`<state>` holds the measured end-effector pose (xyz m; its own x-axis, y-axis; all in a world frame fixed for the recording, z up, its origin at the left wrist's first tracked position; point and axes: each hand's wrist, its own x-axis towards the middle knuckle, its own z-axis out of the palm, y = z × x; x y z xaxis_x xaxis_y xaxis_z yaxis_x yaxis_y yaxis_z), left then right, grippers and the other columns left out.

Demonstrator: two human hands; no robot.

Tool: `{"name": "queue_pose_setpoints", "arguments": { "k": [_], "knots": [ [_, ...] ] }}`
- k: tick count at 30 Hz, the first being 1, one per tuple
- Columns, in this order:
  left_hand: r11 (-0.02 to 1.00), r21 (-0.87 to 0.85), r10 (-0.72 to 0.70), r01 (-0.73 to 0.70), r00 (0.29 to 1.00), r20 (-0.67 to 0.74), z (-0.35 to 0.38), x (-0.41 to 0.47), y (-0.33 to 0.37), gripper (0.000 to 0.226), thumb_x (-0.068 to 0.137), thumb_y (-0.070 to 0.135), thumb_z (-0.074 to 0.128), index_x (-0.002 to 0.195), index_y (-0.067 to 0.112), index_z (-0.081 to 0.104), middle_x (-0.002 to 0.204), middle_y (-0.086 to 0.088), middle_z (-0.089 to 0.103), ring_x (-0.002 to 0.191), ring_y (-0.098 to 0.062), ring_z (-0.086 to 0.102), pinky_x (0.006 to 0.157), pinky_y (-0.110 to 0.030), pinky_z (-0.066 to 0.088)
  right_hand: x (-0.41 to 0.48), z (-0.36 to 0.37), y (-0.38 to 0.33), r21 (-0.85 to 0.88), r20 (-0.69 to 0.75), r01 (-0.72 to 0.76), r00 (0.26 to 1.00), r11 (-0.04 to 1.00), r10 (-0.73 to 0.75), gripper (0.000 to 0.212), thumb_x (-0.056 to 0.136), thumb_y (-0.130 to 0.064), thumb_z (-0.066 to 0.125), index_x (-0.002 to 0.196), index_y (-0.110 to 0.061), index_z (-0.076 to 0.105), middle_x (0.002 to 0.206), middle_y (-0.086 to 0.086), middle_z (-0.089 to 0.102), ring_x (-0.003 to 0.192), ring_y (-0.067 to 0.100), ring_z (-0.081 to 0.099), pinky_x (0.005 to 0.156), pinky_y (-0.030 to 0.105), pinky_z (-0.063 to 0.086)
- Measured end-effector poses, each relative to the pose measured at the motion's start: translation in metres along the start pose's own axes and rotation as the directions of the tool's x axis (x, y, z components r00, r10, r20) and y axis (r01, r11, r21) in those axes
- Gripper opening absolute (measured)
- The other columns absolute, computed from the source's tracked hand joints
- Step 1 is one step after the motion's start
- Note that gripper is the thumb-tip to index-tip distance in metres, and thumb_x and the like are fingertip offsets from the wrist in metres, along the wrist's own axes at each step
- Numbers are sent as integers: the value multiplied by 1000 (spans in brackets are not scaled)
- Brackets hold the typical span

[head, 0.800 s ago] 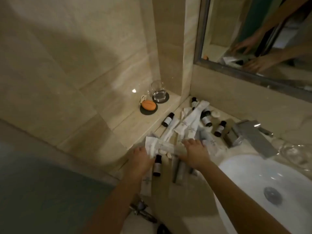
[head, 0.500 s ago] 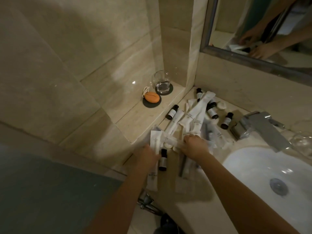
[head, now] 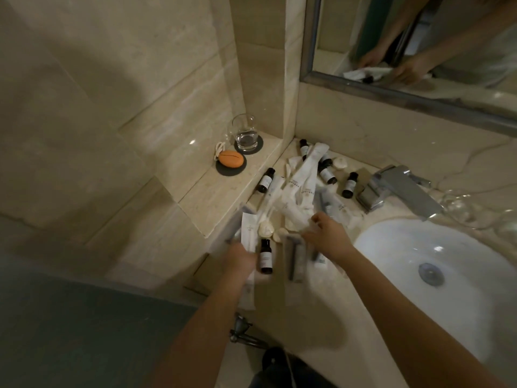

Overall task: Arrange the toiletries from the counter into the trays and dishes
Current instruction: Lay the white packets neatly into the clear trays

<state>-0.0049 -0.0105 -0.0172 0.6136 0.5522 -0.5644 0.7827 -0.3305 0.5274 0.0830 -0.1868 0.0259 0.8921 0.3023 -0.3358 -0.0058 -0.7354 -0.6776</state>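
left hand (head: pixel 240 257) grips a white sachet (head: pixel 248 233) at the counter's (head: pixel 313 312) near edge, blurred. a dark bottle (head: pixel 265 256) lies just beside it. right hand (head: pixel 327 237) sits on the pile of sachets (head: pixel 300 191), fingers curled around a white packet, exact grasp unclear. more bottles (head: pixel 349 185) lie scattered behind the pile. sink (head: pixel 419 261) to the right, faucet (head: pixel 397 189) behind it. on the ledge, orange soap (head: pixel 230 158) on a dark dish (head: pixel 223 170), glass (head: pixel 245 132) on a coaster beyond.
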Motion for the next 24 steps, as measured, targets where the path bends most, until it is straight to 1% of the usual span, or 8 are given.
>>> {"name": "queue_pose_setpoints", "arguments": {
  "k": [3,5,7,9,15,19,21,24],
  "knots": [
    [998,-29,57,-58,998,-32,-6,-7,3,35,91,23,52,123,9,53,119,-12,61,108,-31,58,87,-35,47,-27,-9,4,183,-12,-2,1000,983,5,24,87,-33,62,102,-15,56,87,-2,59,68,9,56,51,13,41],
    [990,-53,126,-131,988,-86,-11,-15,5,31,92,21,51,119,9,53,115,-12,61,108,-31,58,87,-36,47,-44,-14,9,243,-44,3,999,970,7,22,90,-35,56,97,-14,59,84,1,62,65,10,56,50,14,42],
    [973,-39,222,-230,965,-137,-14,-24,10,15,92,22,51,101,10,53,99,-10,59,96,-29,60,73,-32,46,-63,-20,16,266,-73,-20,997,964,40,22,93,-31,51,97,-13,61,82,5,63,62,12,55,50,15,42],
    [943,-43,323,-330,938,-129,-14,-37,20,13,91,25,52,93,13,48,94,-8,58,82,-21,57,58,-26,41,-81,-26,25,279,-106,-64,990,958,97,18,93,-27,50,93,-13,62,79,5,63,61,13,55,49,15,42],
    [841,-84,541,-535,836,93,23,-93,75,21,90,27,53,105,12,53,95,1,54,88,-18,53,66,-28,43,-142,-53,68,367,-276,-178,916,913,290,16,90,-24,53,88,-10,60,77,5,66,62,15,61,55,24,45],
    [802,-156,595,-577,747,297,77,-127,108,25,86,26,57,105,11,57,98,-3,61,89,-20,58,72,-31,46,-189,-76,106,509,-414,-181,806,841,424,16,90,-20,55,85,-5,59,73,6,64,61,16,59,55,25,44],
    [781,-143,611,-608,697,376,106,-147,125,22,83,26,57,94,7,54,90,-7,57,84,-23,55,71,-35,45,-211,-87,129,593,-453,-167,739,788,498,11,88,-17,56,82,-9,59,72,5,63,61,16,57,54,23,43],
    [745,-104,611,-659,611,503,149,-184,151,27,84,25,54,98,2,53,95,-13,58,87,-28,56,73,-40,47,-240,-106,164,684,-485,-145,641,715,595,8,83,-16,56,82,-9,59,72,6,62,60,18,56,54,28,44]
  ]
}}
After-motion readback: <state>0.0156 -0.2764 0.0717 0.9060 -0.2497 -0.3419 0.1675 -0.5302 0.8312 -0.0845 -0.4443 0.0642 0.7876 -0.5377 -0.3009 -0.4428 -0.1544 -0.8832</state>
